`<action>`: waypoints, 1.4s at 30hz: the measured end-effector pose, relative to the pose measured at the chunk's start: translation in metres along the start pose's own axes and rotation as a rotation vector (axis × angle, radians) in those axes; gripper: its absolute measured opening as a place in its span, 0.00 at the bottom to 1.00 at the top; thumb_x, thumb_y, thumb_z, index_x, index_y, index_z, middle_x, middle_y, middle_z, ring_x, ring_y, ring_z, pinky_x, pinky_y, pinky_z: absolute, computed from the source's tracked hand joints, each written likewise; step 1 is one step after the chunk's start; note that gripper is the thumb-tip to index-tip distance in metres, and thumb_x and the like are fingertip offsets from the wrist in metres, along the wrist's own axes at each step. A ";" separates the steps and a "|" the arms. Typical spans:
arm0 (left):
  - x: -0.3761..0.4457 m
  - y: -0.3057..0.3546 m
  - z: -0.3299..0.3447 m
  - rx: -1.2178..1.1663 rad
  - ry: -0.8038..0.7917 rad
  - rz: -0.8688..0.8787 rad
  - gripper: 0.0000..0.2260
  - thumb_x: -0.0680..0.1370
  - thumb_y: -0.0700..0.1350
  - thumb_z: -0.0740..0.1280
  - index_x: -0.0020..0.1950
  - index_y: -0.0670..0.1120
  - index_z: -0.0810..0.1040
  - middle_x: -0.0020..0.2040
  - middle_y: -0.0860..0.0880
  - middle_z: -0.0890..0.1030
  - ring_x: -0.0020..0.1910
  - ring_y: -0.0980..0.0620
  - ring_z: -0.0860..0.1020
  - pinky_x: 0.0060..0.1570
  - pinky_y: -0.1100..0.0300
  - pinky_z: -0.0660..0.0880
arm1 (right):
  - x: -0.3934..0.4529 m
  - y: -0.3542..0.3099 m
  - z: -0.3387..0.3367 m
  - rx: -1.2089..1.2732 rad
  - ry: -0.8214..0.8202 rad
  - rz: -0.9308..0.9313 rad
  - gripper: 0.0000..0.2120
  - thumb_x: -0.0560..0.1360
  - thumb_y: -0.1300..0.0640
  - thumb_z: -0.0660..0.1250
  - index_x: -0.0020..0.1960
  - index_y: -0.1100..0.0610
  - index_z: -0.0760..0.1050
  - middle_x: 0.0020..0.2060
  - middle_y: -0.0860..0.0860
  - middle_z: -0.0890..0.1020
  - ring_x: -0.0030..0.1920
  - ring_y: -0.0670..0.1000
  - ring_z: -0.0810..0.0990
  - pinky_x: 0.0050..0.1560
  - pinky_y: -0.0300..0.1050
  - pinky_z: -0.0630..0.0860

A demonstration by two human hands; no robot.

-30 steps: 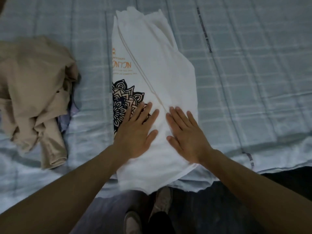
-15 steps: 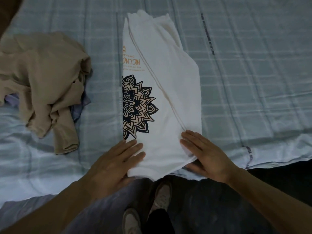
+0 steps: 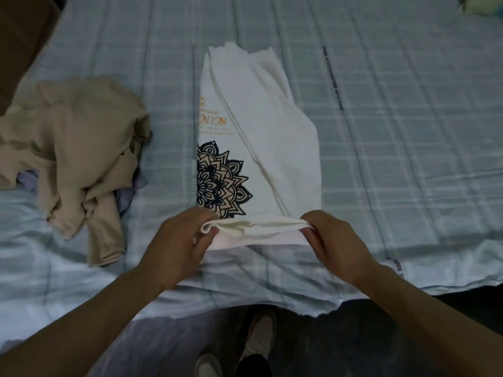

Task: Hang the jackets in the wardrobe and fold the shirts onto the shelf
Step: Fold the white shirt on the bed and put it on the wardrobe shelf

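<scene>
A white shirt (image 3: 277,148) with a dark mandala print and orange lettering lies folded into a long narrow strip on the bed, running away from me. My left hand (image 3: 179,240) pinches the left corner of its near hem. My right hand (image 3: 334,240) pinches the right corner. Between them the hem is lifted off the bed and curled over. A crumpled beige garment (image 3: 73,159) lies in a heap to the left, with a bit of lilac cloth showing under it.
The bed is covered by a pale blue checked sheet (image 3: 408,159) whose near edge hangs over in front of me. My shoes (image 3: 258,338) stand on the dark floor below. A brown surface (image 3: 19,36) fills the top left corner.
Both hands slid down the shirt from its middle to the near hem, where they were pressing flat. Now they pinch the hem's corners and have raised it off the bed.
</scene>
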State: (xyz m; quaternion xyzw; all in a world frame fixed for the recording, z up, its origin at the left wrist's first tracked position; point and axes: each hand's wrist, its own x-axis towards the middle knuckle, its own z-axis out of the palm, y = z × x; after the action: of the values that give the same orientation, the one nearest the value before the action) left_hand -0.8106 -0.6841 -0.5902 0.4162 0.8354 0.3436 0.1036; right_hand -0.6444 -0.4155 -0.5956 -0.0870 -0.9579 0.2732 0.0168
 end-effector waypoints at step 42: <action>0.389 -0.156 -0.037 -0.018 0.310 -0.571 0.16 0.80 0.49 0.66 0.64 0.44 0.72 0.58 0.45 0.77 0.56 0.46 0.75 0.54 0.55 0.73 | 0.432 0.117 -0.066 -0.046 0.050 0.346 0.17 0.76 0.50 0.69 0.63 0.55 0.76 0.59 0.54 0.78 0.56 0.51 0.76 0.57 0.38 0.67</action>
State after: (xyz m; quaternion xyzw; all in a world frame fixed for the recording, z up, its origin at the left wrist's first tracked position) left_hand -1.1707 -0.4684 -0.6219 0.1071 0.9211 0.3674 0.0711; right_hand -1.0464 -0.2072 -0.6080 -0.2576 -0.9339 0.2478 -0.0084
